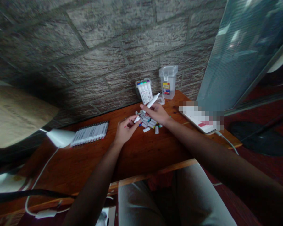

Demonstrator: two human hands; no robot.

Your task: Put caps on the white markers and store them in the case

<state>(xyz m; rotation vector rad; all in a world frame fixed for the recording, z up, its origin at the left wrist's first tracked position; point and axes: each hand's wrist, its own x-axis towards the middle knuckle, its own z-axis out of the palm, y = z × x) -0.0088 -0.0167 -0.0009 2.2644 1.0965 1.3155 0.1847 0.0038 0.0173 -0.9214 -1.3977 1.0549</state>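
My right hand (158, 113) is closed round a white marker (153, 101), its upper end slanting up to the right. In the fingers of my left hand (125, 129) is a small white marker cap (137, 119), pinched close to the marker's lower end; a narrow gap seems to part the two. Coloured ink marks show on my left hand. Below and between both hands lies a loose heap of marker caps (147, 119), mostly white and grey with some coloured bits. My fingers hide part of the heap.
Behind the hands stand a clear case of markers (145, 91) and a clear lidded box (168, 82). A row of markers (91, 133) lies at left beside a white lamp base (60, 138). A tablet-like device (198, 119) with a cable lies right. A stone wall (96, 56) backs the wooden table (141, 153).
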